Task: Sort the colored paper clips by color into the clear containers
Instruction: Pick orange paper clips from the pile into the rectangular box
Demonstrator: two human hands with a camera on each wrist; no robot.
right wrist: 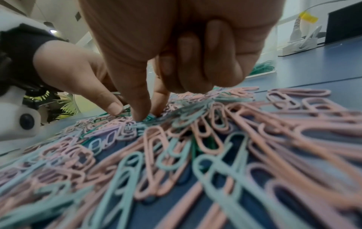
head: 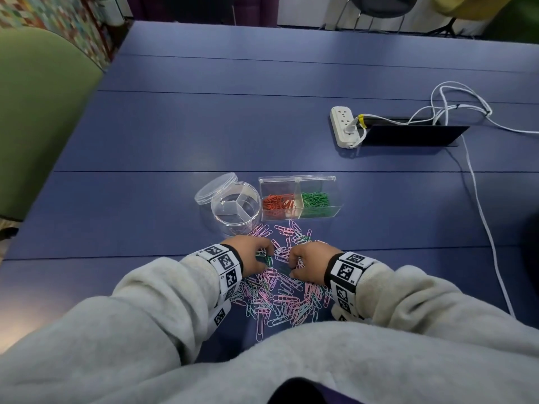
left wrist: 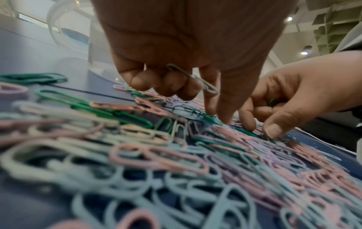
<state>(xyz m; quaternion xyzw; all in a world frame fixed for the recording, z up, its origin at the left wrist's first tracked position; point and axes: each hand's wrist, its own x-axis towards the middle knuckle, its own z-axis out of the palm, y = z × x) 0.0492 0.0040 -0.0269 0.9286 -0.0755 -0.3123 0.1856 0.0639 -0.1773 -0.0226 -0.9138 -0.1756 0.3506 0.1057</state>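
Worktop [head: 262,126] was blue, matt, smooth, with thin seams at panel joints. Paper clips [head: 280,295] looked like coated wire, smooth satin pastel finish; green clips [head: 316,199] glossier. Rectangular box [head: 300,179] and round tub [head: 236,207] at 12 o'clock from the pile were clear glossy hard plastic. Sleeves [head: 145,310] were grey, soft, fleecy cloth. Power strip [head: 342,123] at 2 o'clock was white smooth plastic; its cable [head: 481,211] white, slightly glossy.

No words or numbers can be read; the wristbands [head: 224,265] carry black-and-white square code markers with tiny characters, perhaps digits, too small to make out.
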